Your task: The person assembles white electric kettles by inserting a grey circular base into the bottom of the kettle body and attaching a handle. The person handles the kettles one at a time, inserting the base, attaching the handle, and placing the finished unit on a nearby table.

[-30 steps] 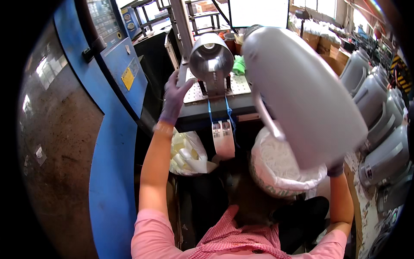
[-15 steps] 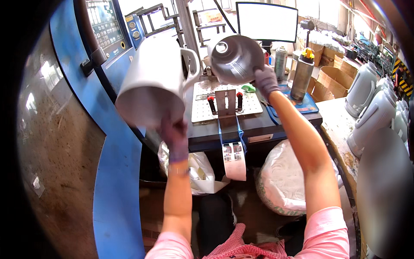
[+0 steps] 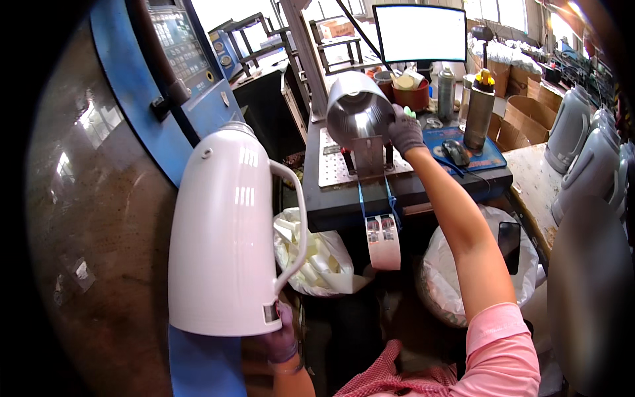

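Observation:
A large white jug body [image 3: 225, 231] with a long side handle stands nearly upright at the left, in front of the blue machine. My left hand [image 3: 283, 341], in a purplish glove, is closed on its bottom edge near the handle's foot. Out ahead, my gloved right hand [image 3: 405, 132] grips the right rim of a hollow jug shell [image 3: 354, 119], whose open end faces me and shows a shiny grey inside. That shell lies over an upright metal bracket [image 3: 369, 159] on a white perforated plate [image 3: 333, 173]. Its far end is hidden.
Strips of labels [image 3: 383, 245] hang from the table front. Below stand a bag of pale scraps [image 3: 311, 261] and a white-lined sack [image 3: 443, 278] with a phone [image 3: 508, 246]. Grey jugs [image 3: 570, 129] line the right bench. A mouse [image 3: 455, 152], bottle [image 3: 479, 112] and monitor [image 3: 421, 33] are behind.
The white jug has swung from open-bottom-toward-me to nearly upright, coming lower and nearer with my left hand. My right hand has lowered the grey shell onto the bracket.

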`<state>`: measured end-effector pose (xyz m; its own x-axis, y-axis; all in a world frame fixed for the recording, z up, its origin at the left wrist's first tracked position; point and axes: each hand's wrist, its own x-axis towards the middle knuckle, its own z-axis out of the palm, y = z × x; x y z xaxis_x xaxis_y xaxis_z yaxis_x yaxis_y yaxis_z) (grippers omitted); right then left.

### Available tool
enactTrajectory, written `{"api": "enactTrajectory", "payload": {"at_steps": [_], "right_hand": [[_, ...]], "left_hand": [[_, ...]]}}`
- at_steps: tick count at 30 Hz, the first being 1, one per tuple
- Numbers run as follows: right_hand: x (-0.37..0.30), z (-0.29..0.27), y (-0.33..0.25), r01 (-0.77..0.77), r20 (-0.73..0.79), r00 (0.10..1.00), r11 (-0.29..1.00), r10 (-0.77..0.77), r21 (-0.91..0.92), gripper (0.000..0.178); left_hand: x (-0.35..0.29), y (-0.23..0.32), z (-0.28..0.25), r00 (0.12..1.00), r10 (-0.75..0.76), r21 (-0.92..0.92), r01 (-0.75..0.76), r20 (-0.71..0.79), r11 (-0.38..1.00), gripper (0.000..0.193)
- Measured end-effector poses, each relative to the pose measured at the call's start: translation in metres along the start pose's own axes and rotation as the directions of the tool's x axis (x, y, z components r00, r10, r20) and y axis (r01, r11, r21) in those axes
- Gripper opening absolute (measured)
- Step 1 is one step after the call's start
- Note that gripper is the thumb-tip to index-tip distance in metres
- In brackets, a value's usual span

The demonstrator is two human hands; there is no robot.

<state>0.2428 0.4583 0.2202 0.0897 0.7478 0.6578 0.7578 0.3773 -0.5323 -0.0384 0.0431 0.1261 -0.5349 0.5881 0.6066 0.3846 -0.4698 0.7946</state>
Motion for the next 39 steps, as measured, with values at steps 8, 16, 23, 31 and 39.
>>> {"api": "enactTrajectory", "payload": {"at_steps": [8, 16, 23, 31, 39], "right_hand": [[-0.076, -0.08, -0.065, 0.401, -0.173, 0.913, 0.892, -0.37, 0.21, 0.104], [-0.32, -0.2, -0.053, -0.595, 0.603, 0.758, 0.117, -0.248, 0.795, 0.125], [-0.448, -0.273, -0.05, -0.167, 0.573, 0.781, 0.8, -0.249, 0.576, 0.093], [-0.604, -0.647, 0.141, -0.746, -0.745, 0.573, 0.594, 0.341, -0.302, 0.04], [-0.595, -0.808, 0.274, -0.902, -0.9, 0.313, -0.203, 0.302, -0.382, 0.08]], "left_hand": [[-0.027, 0.038, -0.064, 0.851, -0.105, -0.13, 0.199, 0.514, 0.971, 0.065], [0.0, 0.038, -0.016, 0.597, -0.041, -0.232, 0.374, 0.801, 0.898, 0.116], [-0.027, 0.036, 0.065, 0.354, -0.046, -0.198, 0.622, 0.934, 0.757, 0.119], [-0.052, 0.062, 0.075, 0.462, 0.173, -0.32, 0.262, 0.87, 0.91, 0.082], [-0.07, 0.114, 0.107, 0.491, 0.269, -0.408, 0.199, 0.828, 0.891, 0.068]]}}
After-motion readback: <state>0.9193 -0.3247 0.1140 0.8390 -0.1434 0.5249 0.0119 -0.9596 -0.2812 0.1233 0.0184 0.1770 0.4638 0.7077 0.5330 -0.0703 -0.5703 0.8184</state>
